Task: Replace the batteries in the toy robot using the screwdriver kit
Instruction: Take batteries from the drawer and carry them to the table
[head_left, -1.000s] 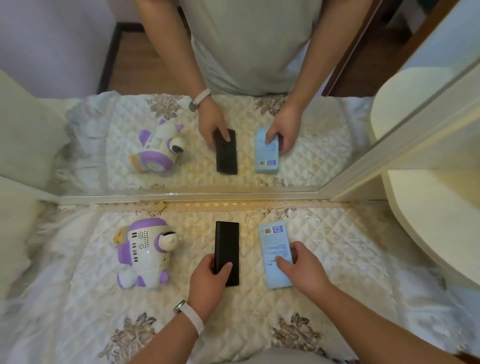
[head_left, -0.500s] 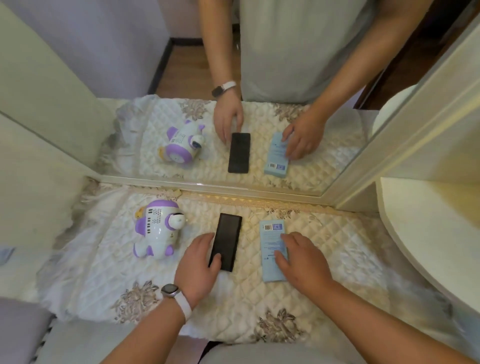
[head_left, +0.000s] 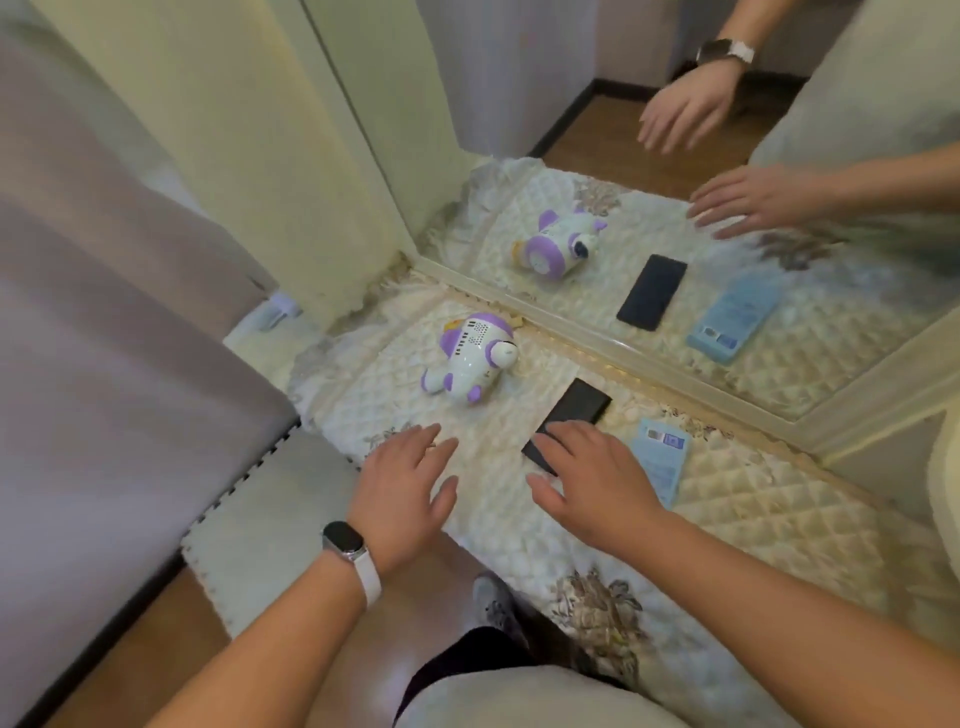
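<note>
A white and purple toy robot (head_left: 470, 358) lies on its side on the quilted cream cloth (head_left: 753, 525), close to the mirror. A flat black case (head_left: 571, 413) lies to its right, and a light blue box (head_left: 662, 465) lies further right. My left hand (head_left: 402, 491), with a watch on the wrist, hovers open and empty near the cloth's left edge, below the robot. My right hand (head_left: 589, 480) is open too, fingers spread, covering the near end of the black case. Neither hand holds anything.
A framed mirror (head_left: 727, 364) stands along the back of the cloth and repeats the robot, case, box and hands. A grey padded surface (head_left: 104, 415) fills the left. A grey foam mat (head_left: 270, 514) and wooden floor (head_left: 156, 649) lie below.
Both hands have let go of the black case and the blue box and shifted left, fingers spread. The view has swung left and tilted, so the table now runs diagonally.
</note>
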